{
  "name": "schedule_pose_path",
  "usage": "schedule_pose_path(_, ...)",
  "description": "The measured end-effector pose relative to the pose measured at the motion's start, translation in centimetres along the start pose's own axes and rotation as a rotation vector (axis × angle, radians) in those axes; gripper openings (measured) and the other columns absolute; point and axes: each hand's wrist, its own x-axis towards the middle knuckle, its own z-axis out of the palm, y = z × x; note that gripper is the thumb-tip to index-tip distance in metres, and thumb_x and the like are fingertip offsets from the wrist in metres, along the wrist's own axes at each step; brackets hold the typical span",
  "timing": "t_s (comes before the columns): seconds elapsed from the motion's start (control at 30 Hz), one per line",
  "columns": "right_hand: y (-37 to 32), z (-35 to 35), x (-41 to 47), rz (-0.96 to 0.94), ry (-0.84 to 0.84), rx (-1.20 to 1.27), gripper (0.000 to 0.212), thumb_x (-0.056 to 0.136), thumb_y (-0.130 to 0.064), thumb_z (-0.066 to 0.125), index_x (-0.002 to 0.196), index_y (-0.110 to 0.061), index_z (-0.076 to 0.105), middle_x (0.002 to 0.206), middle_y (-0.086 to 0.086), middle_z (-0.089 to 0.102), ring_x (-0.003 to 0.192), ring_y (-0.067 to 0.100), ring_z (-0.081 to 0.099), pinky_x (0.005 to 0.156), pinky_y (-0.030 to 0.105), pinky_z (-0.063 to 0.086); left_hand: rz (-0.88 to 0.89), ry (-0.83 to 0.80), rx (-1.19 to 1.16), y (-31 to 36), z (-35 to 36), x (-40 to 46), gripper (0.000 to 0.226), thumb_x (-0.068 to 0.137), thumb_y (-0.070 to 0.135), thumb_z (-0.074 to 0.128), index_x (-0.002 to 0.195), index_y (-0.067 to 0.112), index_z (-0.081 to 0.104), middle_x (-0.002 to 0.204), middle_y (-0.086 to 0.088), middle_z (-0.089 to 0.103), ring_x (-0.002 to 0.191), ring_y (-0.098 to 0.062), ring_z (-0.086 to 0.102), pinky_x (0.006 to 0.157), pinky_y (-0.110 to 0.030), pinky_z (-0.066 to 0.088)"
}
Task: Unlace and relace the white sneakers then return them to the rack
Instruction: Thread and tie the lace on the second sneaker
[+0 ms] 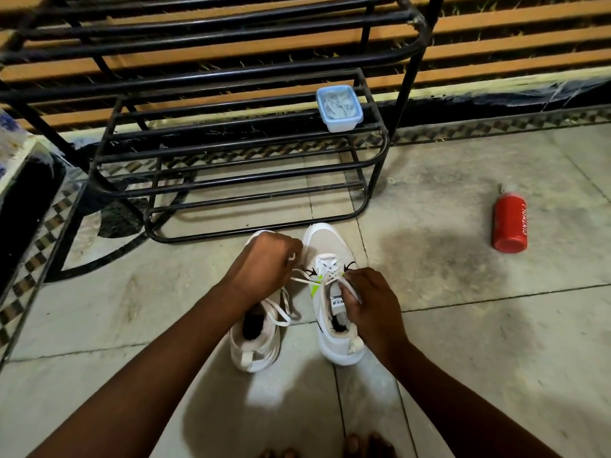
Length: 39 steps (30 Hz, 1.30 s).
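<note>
Two white sneakers stand side by side on the floor tiles, toes toward the rack point(231, 173), and both hands are busy over them. The left hand point(261, 262) is curled into a fist just above the left sneaker point(254, 345), pulling one end of the lace point(305, 280) taut; the right hand point(370, 302) sits directly on the right sneaker point(330, 246), fingers pinching the other end at the tongue. Between the hands the lace crosses only the lower eyelets of the right sneaker — the upper ones look unthreaded, so my guess is this shoe is partway through lacing (whether coming out or going back in, one frame cannot say). Under the left wrist, the left sneaker's lace hangs loose and untied. Neither shoe is on the rack yet, so finishing both and returning them remains. Beyond the hands a lidded plastic box point(339, 109) sits on the rack; far right of the right hand lies a red bottle point(509, 223).
</note>
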Motion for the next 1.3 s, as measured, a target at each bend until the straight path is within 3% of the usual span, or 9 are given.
schedule_pose_path(0.2,-0.2,0.1,0.0,0.020,0.022,-0.045,0.021,0.092,-0.029,0.054,0.102,-0.019,0.069,0.102,-0.004,0.064,0.096,0.021,0.062,0.068,0.031,0.052,0.066,-0.245,0.033,0.7,0.8,-0.8,0.030,0.088,0.018,0.076,0.118,0.022,0.074,0.094,-0.001,0.072,0.090,-0.024,0.068,0.072,-0.031,0.050)
schedule_pose_path(0.4,-0.4,-0.3,0.2,0.026,0.002,-0.052,0.024,0.095,-0.034,0.050,0.101,-0.020,0.067,0.100,-0.005,0.063,0.093,0.020,0.061,0.068,0.033,0.052,0.030,-0.362,0.050,2.4,2.3,-1.3,0.025,0.092,0.016,0.068,0.115,0.021,0.061,0.104,-0.003,0.054,0.086,-0.028,0.065,0.072,-0.037,0.055)
schedule_pose_path(0.5,-0.6,-0.7,0.3,0.022,-0.011,-0.040,0.024,0.095,-0.037,0.050,0.099,-0.020,0.067,0.098,-0.006,0.063,0.091,0.019,0.062,0.068,0.035,0.052,-0.007,-0.286,0.013,2.3,2.4,-1.5,0.023,0.094,0.026,0.067,0.111,0.024,0.052,0.112,-0.002,0.041,0.077,-0.029,0.060,0.062,-0.037,0.051)
schedule_pose_path(0.67,-1.3,-1.8,1.6,-0.038,-0.061,-0.051,0.025,0.086,-0.042,0.061,0.089,-0.019,0.068,0.088,-0.005,0.065,0.076,0.019,0.066,0.065,0.037,0.053,-0.096,-0.223,-0.069,3.1,-0.2,-0.8,0.025,0.101,0.043,0.041,0.097,0.020,0.051,0.100,0.002,0.055,0.102,-0.024,0.052,0.087,-0.048,0.039)
schedule_pose_path(0.83,-3.0,-3.0,2.7,0.206,-0.164,0.098,0.028,0.076,-0.035,0.076,0.100,-0.036,0.060,0.107,-0.017,0.068,0.102,0.007,0.067,0.095,0.047,0.049,-0.142,-0.096,-0.231,3.6,-2.2,-0.5,0.013,0.103,0.036,0.059,0.094,0.027,0.054,0.095,0.013,0.063,0.100,-0.014,0.059,0.091,-0.045,0.035)
schedule_pose_path(1.0,-6.2,-5.2,4.8,0.095,-0.310,0.622,0.069,0.076,0.010,0.064,0.131,-0.026,0.043,0.113,-0.003,0.070,0.114,0.005,0.063,0.089,0.015,0.047,-0.121,0.106,-0.454,4.5,-3.7,0.0,0.012,0.099,0.019,0.066,0.092,0.027,0.061,0.085,0.015,0.065,0.083,-0.008,0.063,0.082,-0.045,0.052)
schedule_pose_path(1.13,-8.3,-5.2,6.7,0.113,-0.307,0.782,0.032,0.086,-0.001,0.072,0.112,-0.015,0.061,0.077,0.003,0.070,0.078,0.021,0.069,0.078,0.040,0.056,-0.108,0.162,-0.457,4.8,-4.5,0.0,0.010,0.099,0.019,0.068,0.100,0.028,0.068,0.090,0.015,0.067,0.085,-0.006,0.064,0.079,-0.039,0.052)
schedule_pose_path(1.2,-8.0,-5.2,7.3,0.122,-0.224,0.732,0.007,0.088,-0.009,0.073,0.093,-0.012,0.069,0.067,0.000,0.064,0.065,0.016,0.062,0.069,0.036,0.051,-0.106,0.202,-0.413,3.7,-5.0,-0.1,0.010,0.099,0.018,0.068,0.099,0.027,0.073,0.092,0.012,0.067,0.088,-0.005,0.064,0.080,-0.036,0.051)
schedule_pose_path(1.3,-6.9,-5.7,7.4,0.168,-0.114,0.743,0.008,0.093,-0.008,0.069,0.085,-0.007,0.069,0.069,0.010,0.068,0.065,0.014,0.063,0.066,0.030,0.050,-0.143,0.233,-0.318,1.5,-5.7,-0.7,0.011,0.099,0.022,0.069,0.102,0.027,0.078,0.088,0.009,0.064,0.083,-0.001,0.061,0.073,-0.024,0.044)
